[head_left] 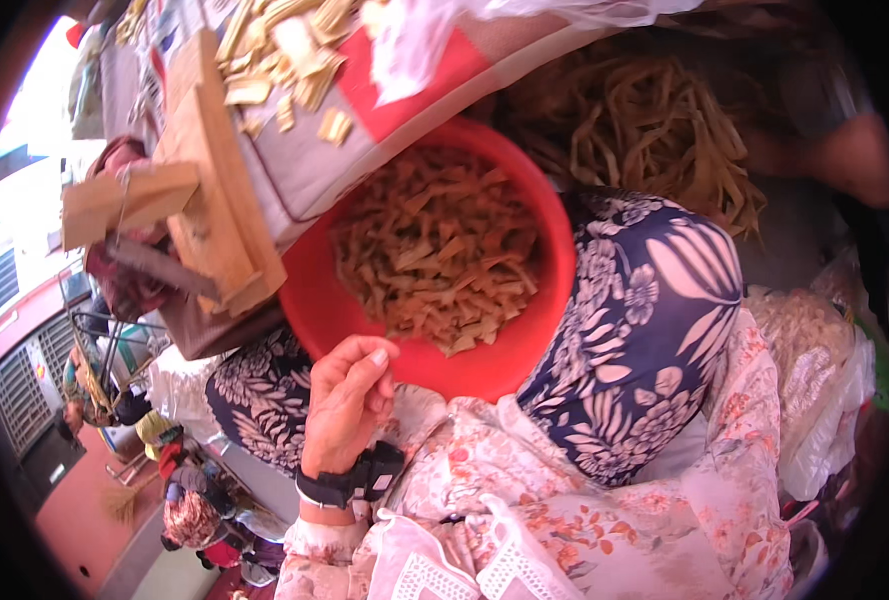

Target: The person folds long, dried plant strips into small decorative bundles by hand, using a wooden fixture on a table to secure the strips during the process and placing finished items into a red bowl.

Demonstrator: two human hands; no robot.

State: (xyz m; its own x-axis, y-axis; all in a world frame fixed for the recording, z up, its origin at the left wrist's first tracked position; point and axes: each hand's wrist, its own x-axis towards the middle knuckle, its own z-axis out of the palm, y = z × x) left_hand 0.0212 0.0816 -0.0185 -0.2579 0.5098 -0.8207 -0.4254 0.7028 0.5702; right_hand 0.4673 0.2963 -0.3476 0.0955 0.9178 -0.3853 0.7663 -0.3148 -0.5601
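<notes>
My left hand (350,400) is closed, with thumb and curled fingers drawn together at the near rim of a red plastic basin (315,310). What the fingers hold, if anything, cannot be made out. A black band and a bracelet circle that wrist. The basin rests on my lap between flower-patterned trouser legs, with many short brown strips (445,250) inside, dry-looking and cut small. My right hand does not show.
Beyond the basin lies a tangled heap of long tan strips (655,130), with a bare limb (860,160) beside it, blurred. A wooden stand (215,190) juts over the cloth-covered table (325,175), where pale yellow pieces (310,70) lie. A clear bag (815,380) sits at right.
</notes>
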